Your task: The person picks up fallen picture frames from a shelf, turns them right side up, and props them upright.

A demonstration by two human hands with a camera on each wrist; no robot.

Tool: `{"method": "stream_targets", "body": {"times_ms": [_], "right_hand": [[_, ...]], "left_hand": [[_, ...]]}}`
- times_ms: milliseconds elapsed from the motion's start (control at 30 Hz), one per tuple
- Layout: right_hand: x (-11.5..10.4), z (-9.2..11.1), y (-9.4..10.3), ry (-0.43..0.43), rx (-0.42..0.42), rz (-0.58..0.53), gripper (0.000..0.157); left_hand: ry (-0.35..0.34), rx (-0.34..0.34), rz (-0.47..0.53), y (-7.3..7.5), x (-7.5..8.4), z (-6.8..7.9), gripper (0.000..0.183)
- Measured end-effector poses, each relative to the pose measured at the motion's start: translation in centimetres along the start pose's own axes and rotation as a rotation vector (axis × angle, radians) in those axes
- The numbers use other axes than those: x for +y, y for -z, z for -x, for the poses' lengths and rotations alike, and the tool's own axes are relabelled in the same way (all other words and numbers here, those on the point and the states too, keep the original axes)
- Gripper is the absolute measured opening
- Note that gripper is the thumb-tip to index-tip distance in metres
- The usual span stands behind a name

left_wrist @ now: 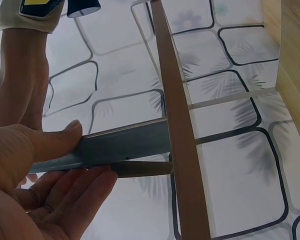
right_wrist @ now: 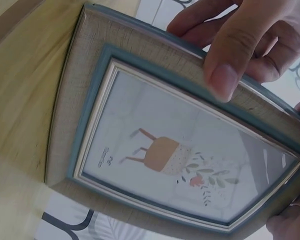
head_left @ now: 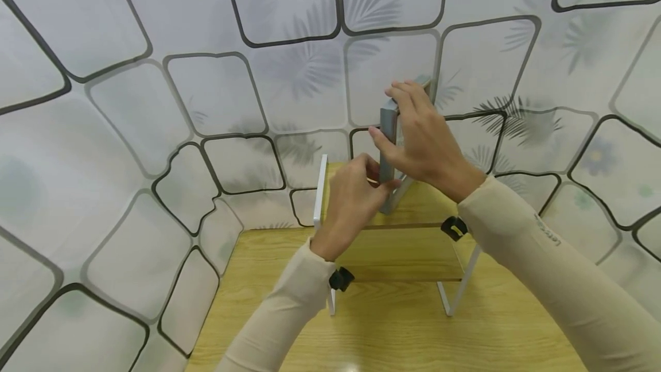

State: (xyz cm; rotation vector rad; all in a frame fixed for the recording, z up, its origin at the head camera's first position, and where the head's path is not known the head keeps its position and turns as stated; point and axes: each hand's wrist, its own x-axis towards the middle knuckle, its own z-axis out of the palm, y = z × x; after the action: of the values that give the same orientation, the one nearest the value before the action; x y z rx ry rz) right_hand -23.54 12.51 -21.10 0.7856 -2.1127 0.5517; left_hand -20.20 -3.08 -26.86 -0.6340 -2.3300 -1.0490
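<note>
Our left hand (head_left: 356, 191) pinches the frame (right_wrist: 165, 145) low on its near side; our right hand (head_left: 424, 136) grips its top, probably steadying it upright on the shelf (head_left: 431, 205).

Looks like a homelike corner; exact room can't be told. A pale covering (head_left: 310, 82) with dark rounded squares and leaf prints fills the top and left of the head view, bending at a corner left of centre. Yellow wood-grain surface (head_left: 258, 320) along the bottom. Small two-tier shelf (head_left: 403, 254) with white legs, centre. Picture frame (right_wrist: 180, 155) with a potted-plant print (right_wrist: 162, 154), middle of right wrist view, reads as household decor.
</note>
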Motion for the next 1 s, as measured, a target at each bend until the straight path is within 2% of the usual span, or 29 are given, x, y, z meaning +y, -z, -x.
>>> {"method": "stream_targets", "body": {"times_ms": [433, 600, 733, 1000], "right_hand": [[0.6, 0.7, 0.8, -0.022, 0.0, -0.058, 0.064], [0.9, 0.7, 0.8, -0.016, -0.015, -0.076, 0.062], [1.3, 0.9, 1.0, -0.004, -0.02, -0.086, 0.063], [2.1, 1.1, 1.3, 0.014, -0.031, -0.111, 0.064]], "left_hand": [[-0.034, 0.034, -0.031, -0.8, 0.8, 0.3, 0.026], [-0.039, 0.015, -0.025, -0.8, 1.0, 0.4, 0.024], [-0.03, -0.023, 0.001, -0.4, 1.0, 0.6, 0.017], [-0.034, -0.024, 0.012, 1.6, 0.0, 1.0, 0.019]]}}
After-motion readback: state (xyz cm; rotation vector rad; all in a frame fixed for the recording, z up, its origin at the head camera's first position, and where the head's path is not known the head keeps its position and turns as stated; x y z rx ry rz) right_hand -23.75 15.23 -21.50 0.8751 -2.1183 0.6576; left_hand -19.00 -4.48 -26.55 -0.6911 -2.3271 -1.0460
